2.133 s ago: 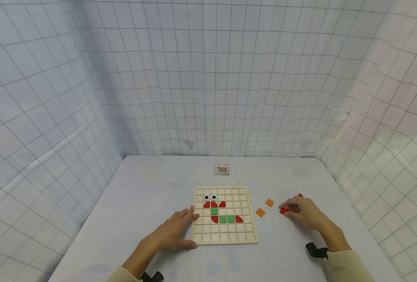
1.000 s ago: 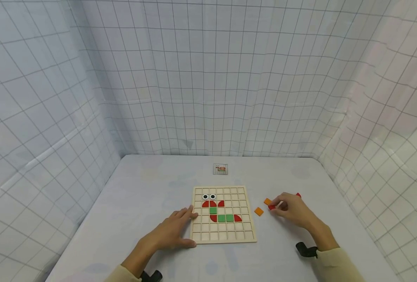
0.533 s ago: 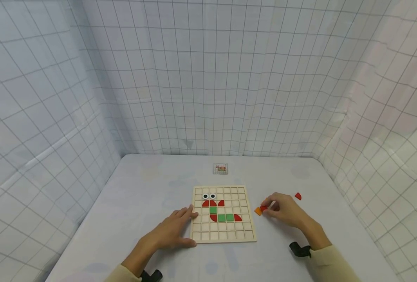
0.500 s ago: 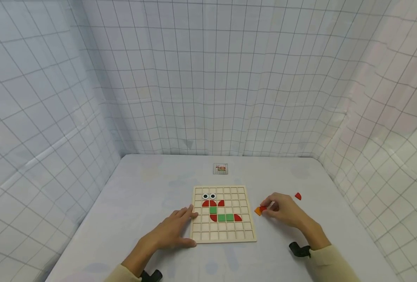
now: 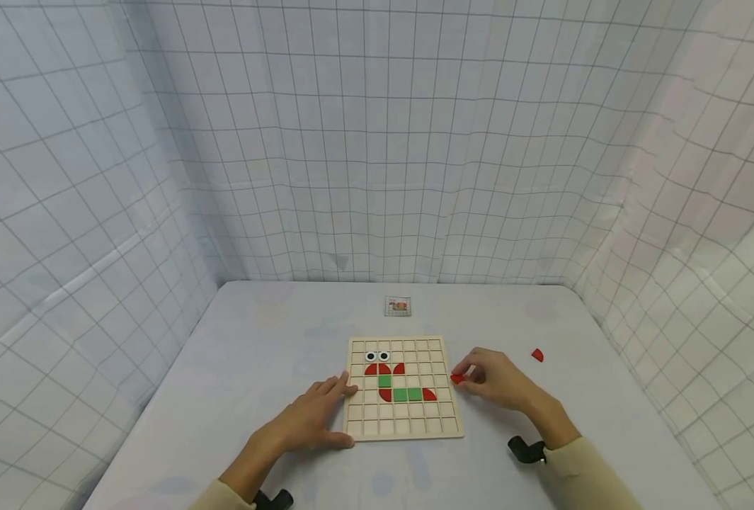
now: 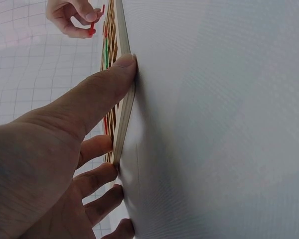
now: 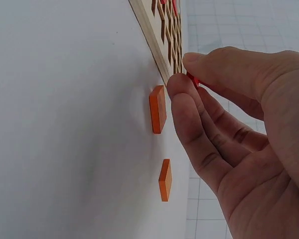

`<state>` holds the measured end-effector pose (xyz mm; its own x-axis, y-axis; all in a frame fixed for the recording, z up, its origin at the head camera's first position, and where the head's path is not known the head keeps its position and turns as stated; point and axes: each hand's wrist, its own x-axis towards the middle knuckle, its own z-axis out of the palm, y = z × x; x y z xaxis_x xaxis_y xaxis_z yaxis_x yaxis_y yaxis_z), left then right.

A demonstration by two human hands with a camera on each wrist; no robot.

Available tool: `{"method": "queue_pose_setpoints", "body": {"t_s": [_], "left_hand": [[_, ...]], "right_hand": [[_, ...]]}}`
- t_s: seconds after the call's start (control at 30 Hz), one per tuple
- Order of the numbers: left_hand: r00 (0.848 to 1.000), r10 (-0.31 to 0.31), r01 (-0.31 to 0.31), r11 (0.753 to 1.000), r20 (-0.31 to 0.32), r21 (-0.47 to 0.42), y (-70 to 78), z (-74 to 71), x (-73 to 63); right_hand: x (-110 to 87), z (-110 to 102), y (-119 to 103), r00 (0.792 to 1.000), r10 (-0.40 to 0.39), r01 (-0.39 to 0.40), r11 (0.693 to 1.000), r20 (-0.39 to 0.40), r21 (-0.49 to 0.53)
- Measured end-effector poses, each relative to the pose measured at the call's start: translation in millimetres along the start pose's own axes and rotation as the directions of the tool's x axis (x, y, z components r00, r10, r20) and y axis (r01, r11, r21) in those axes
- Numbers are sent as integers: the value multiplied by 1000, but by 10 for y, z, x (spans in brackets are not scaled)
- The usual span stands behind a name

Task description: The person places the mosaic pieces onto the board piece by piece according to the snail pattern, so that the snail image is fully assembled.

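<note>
My right hand (image 5: 500, 382) pinches a red tile (image 5: 457, 379) between thumb and fingertips, right at the right edge of the wooden grid board (image 5: 405, 428). Fingers cover most of that tile in the right wrist view. Spread along the board's lower-left corner, my left hand (image 5: 306, 418) touches it, with the thumb (image 6: 107, 89) on the near edge. Set in the board's cells are two eye tiles (image 5: 384, 356), several red quarter-circle tiles (image 5: 429, 394) and three green square tiles (image 5: 400, 394).
Two orange tiles (image 7: 157, 109) lie on the table beside the board, hidden behind my right hand in the head view. Farther right lies a loose red quarter-circle (image 5: 538, 355). A small picture card (image 5: 398, 306) sits beyond the board. Gridded white curtains (image 5: 364, 177) enclose the table.
My right hand has carried the red tile left from the right side of the table, over the orange tiles, to the board's edge. The left hand keeps its place.
</note>
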<state>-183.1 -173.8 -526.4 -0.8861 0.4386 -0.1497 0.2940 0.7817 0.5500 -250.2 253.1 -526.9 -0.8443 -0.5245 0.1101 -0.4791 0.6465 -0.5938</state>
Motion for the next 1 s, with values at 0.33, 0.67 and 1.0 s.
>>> {"method": "queue_pose_setpoints", "body": {"t_s": [0.33,0.67,1.0], "left_hand": [[1000,10,-10,1000,1,-3,0,-16,2],[1000,1,-1,1000,0,-6,-4,-6,-1],[1000,16,-16,1000,-3,-6,-6,-12,-13]], "right_hand": [[141,91,-178,999,-24,22,998,37,51],[288,241,-299,997,-30,25,997,73,71],[413,370,-407,994,-77,75,997,77,33]]}}
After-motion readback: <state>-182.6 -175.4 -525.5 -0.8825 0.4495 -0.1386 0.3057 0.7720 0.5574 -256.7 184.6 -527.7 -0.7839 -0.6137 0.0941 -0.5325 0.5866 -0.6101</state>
